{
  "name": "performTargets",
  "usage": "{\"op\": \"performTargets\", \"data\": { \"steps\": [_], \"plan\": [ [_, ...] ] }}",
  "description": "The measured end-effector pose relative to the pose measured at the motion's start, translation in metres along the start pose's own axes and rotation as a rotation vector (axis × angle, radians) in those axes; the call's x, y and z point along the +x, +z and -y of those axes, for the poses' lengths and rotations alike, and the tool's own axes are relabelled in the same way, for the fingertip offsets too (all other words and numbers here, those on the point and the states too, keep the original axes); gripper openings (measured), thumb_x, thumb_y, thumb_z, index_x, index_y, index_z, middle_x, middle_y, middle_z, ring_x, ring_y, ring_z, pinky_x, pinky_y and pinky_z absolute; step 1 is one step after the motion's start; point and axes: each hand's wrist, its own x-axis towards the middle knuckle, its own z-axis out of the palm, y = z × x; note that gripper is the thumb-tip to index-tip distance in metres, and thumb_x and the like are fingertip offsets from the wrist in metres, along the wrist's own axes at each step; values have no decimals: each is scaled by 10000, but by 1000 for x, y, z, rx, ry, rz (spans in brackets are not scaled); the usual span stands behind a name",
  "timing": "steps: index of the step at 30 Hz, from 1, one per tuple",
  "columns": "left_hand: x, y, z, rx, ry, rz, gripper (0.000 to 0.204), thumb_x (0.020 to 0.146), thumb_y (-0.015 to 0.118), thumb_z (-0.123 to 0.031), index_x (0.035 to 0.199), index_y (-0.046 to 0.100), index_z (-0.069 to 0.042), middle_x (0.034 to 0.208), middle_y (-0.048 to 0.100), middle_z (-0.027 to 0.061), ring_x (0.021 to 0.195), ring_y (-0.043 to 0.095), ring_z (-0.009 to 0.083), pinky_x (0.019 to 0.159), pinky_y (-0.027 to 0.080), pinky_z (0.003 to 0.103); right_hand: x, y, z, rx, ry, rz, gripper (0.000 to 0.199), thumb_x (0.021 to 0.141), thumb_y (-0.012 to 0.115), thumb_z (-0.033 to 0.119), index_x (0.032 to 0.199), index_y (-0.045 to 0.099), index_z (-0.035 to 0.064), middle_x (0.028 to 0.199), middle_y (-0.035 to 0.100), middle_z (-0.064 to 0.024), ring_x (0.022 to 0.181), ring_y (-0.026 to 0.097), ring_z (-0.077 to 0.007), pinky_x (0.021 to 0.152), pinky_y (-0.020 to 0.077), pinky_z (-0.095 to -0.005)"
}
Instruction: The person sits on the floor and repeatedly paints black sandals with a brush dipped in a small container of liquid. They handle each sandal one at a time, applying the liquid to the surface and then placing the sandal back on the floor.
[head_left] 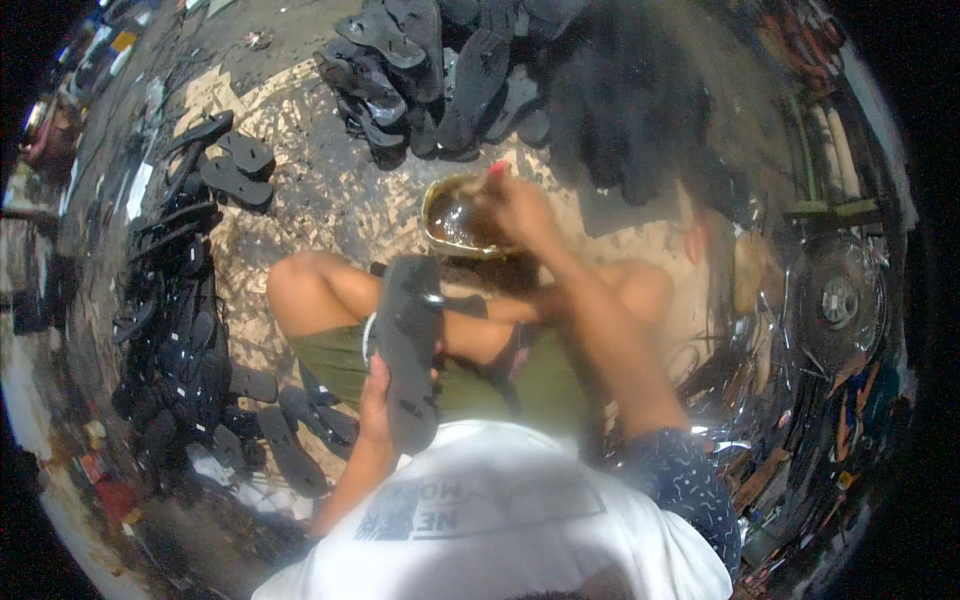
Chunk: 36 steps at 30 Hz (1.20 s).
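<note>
Left hand (374,402) pinching a dark sandal sole (407,345) by its edges over the lap (490,395); long axis pointing away from the body, toe end uncertain. Right hand (522,213) blurred at the bowl (428,214), grip indeterminable. Step, presumably: dipping; the next move calls for a steady sole.

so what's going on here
A person sits with the left grip around a dark flip-flop sole. The right grip, blurred, is at a container with shiny brown contents; what it holds is unclear. More soles lie piled ahead and spread out on the left.
</note>
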Motion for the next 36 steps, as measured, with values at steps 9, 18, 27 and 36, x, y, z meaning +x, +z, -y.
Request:
{"op": "performTargets", "data": {
  "steps": [9,18,27,36],
  "plan": [
    [115,8,-37,-219,201,127,637,959,435,-612,1256,535,-57,1103,641,118,848,646,230,708,555,326,-52,-124,26,-161,315,-179,245,876,690,195,1079,673,60,984,696,-167,963,656,-354,847,498,-406],
    [130,80,-41,-359,173,146,619,968,436,-589,1299,529,-75,1152,649,89,975,641,231,909,519,395,-58,-56,139,483,-144,-332,226,900,630,94,1116,641,31,1135,633,-152,1054,602,-329,939,467,-397],
    [129,77,-57,-301,-66,291,560,959,468,-577,1208,571,-87,1108,656,111,891,671,237,748,587,373,-34,-68,126,725,-529,-123,261,871,660,125,1129,648,87,1071,638,-111,985,604,-289,847,480,-378],
    [123,59,-61,-234,-205,127,655,930,485,-613,1260,539,-50,1070,658,168,832,694,290,692,618,427,-65,-56,92,848,-390,329,239,912,649,151,1121,624,39,1147,623,-114,1095,596,-243,938,467,-368]
  ]
}}
